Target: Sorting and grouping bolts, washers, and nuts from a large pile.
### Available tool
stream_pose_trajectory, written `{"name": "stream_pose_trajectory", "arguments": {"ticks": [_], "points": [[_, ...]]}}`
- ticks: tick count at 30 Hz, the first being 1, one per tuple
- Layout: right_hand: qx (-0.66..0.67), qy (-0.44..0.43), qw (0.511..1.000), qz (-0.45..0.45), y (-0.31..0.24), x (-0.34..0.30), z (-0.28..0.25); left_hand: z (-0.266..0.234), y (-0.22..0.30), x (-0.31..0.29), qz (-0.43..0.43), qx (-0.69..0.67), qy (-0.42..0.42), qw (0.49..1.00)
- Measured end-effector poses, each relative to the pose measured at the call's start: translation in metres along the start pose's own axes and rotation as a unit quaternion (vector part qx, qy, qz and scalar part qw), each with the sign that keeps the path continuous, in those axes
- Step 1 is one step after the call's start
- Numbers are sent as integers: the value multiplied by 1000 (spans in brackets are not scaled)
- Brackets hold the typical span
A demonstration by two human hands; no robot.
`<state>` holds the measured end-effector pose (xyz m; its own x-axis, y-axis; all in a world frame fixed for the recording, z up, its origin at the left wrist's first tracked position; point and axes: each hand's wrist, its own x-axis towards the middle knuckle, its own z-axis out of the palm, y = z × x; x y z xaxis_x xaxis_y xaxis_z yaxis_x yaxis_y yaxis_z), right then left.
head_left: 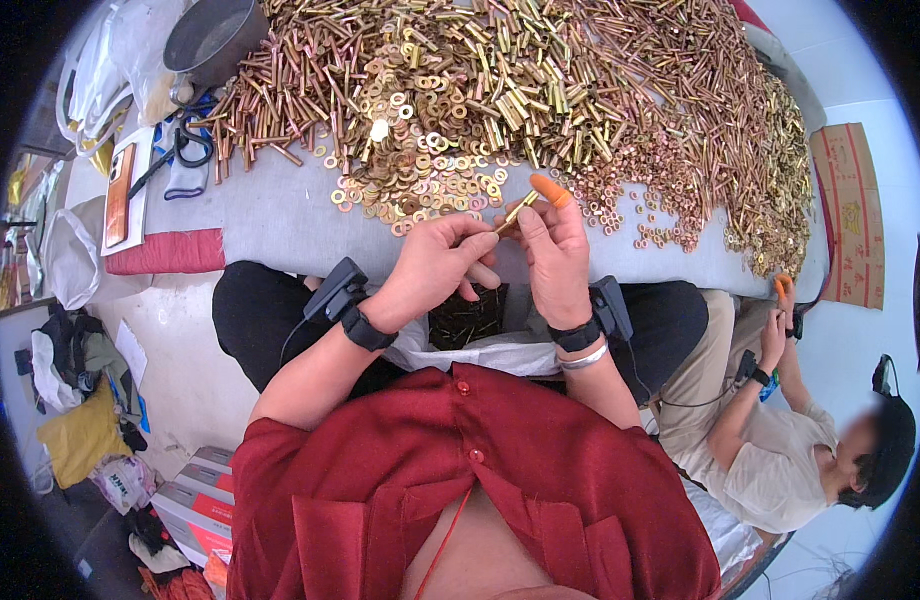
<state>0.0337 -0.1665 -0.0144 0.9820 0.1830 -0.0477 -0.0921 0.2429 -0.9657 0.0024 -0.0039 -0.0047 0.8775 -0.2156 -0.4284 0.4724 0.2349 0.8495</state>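
Note:
In front of my chest, over the near edge of the table, both hands meet at a thin brass-coloured bolt [517, 214]. My left hand [442, 257] pinches its lower end between thumb and fingers. The fingers of my right hand [557, 250] close around its upper part, which looks thicker, like a sleeve. An orange finger cot [550, 190] covers one fingertip of the right hand. Just beyond the hands lies a pile of flat washers [430, 160]. Small nuts [670, 215] are scattered right of them, and short metal sleeves [525, 105] lie behind.
Long bolts [290, 95] heap across the grey-covered table [280, 205]. A dark metal bowl [215, 40], scissors [192, 140] and an orange phone [121, 195] sit at the left. Below my hands is an open bag [465, 325] with metal pieces. A co-worker [780, 440] sits at the right.

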Motion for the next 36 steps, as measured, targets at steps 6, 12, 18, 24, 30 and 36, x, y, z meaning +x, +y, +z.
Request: {"name": "stream_pose_trajectory", "arguments": {"ticks": [6, 12, 18, 24, 30, 36], "points": [[12, 14, 999, 40, -12, 0, 6, 1, 4, -2, -11, -53, 11, 998], [-302, 3, 947, -114, -18, 26, 6, -2, 8, -2, -12, -97, 15, 995], [-581, -7, 765, -279, 2, 43, -7, -9, 11, 0, 3, -83, 32, 996], [-603, 21, 748, -276, -2, 18, -17, -3, 10, -1, 39, -95, 66, 993], [-589, 53, 762, -264, 0, 19, -14, -2, 6, -1, 16, -88, 48, 995], [-435, 49, 892, -109, -4, 5, -2, -3, 2, -2, 9, -30, 42, 999]]}}
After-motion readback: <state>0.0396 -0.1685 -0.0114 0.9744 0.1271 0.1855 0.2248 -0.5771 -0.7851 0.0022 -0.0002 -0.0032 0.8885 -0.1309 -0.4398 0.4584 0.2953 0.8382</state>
